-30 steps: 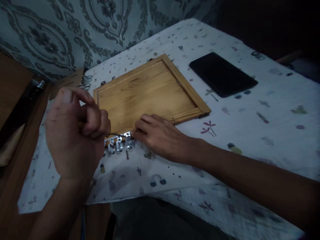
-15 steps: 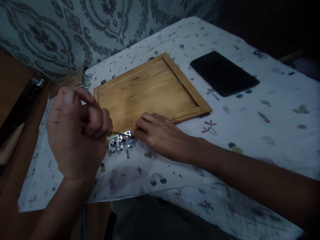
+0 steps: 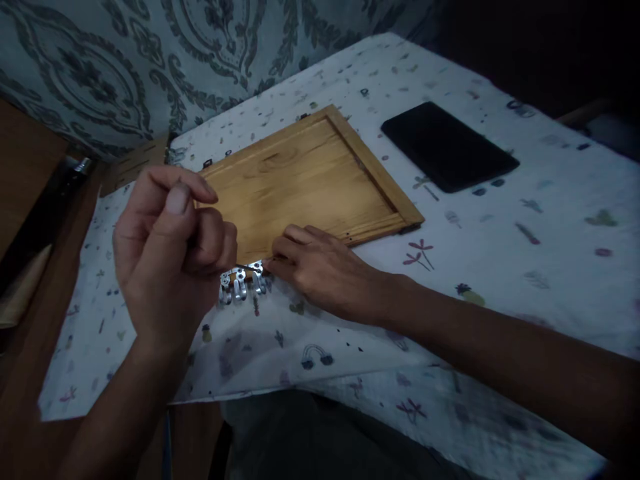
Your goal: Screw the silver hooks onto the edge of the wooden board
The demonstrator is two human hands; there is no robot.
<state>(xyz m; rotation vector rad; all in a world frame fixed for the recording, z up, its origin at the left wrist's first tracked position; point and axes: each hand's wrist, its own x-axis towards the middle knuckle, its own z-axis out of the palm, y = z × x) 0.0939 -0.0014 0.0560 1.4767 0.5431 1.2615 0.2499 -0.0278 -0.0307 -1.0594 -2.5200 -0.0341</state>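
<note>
The metal hook strip [image 3: 241, 274] lies left of the frame's centre, along the near edge of the wooden panel [image 3: 290, 180]. Its long axis follows that edge, rising slightly towards the right; three hooks show, their curved ends pointing towards the bottom of the frame, and the left hand hides anything further left.

The strip shows between the two hands. The right hand [image 3: 325, 273] is just beside its right end, fingers bent over the panel's near edge; whether they pinch anything there, I cannot tell. The left hand [image 3: 175, 260], at centre left, is curled around a tool whose handle is hidden; its thin dark shaft [image 3: 247, 268] reaches rightward to the strip's rightmost visible hook. Measured from the fingers, the right hand seems the nearer to that hook, the left meeting it through the shaft.

I can make out no container; the panel lies flat, a raised border around its face.

Further out, a black tablet-like slab [image 3: 447, 148] lies at upper right on the cloth-covered worktop [image 3: 450, 267]. Brown cardboard [image 3: 135, 163] sits at upper left, below the patterned wall covering [image 3: 215, 40].
</note>
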